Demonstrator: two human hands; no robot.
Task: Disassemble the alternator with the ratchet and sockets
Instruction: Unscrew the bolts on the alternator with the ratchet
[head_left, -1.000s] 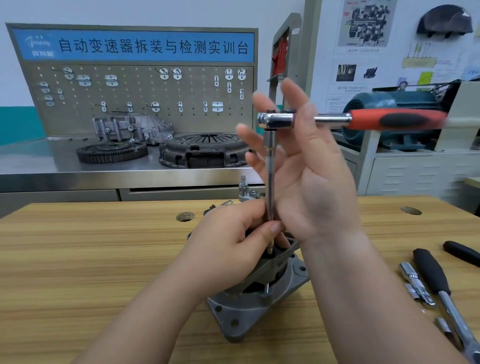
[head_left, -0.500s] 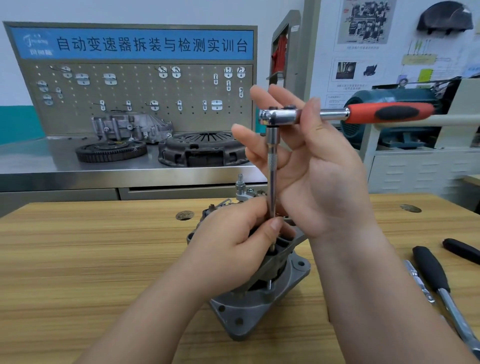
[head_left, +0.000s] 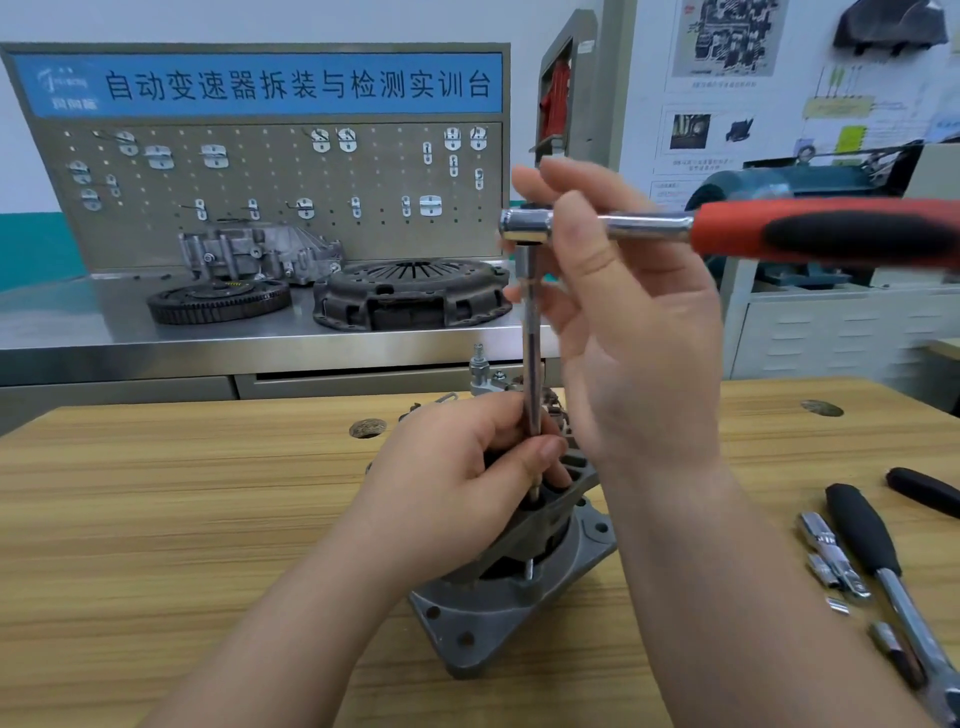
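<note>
The grey alternator (head_left: 498, 608) stands on the wooden table (head_left: 156, 519), its upper housing tilted up off the base. A thin extension bar (head_left: 532, 353) rises straight up from it to the chrome head of a ratchet with a red and black handle (head_left: 831, 234), which points right. My left hand (head_left: 452, 483) wraps the top of the alternator, and its thumb and fingers pinch the bar's lower end. My right hand (head_left: 644, 353) holds the ratchet just behind its head, thumb across the front of the shaft, fingers behind. The socket at the bar's tip is hidden.
A second ratchet with a black handle (head_left: 862, 530), loose sockets (head_left: 826, 551) and another black handle (head_left: 924, 491) lie at the table's right. Round holes (head_left: 367, 428) mark the tabletop. Behind, a steel bench carries a clutch cover (head_left: 410, 296) and a flywheel (head_left: 218, 301).
The ratchet handle has swung a little toward me and looks longer. My right thumb has come across the shaft next to the head. My left hand has stayed on the alternator.
</note>
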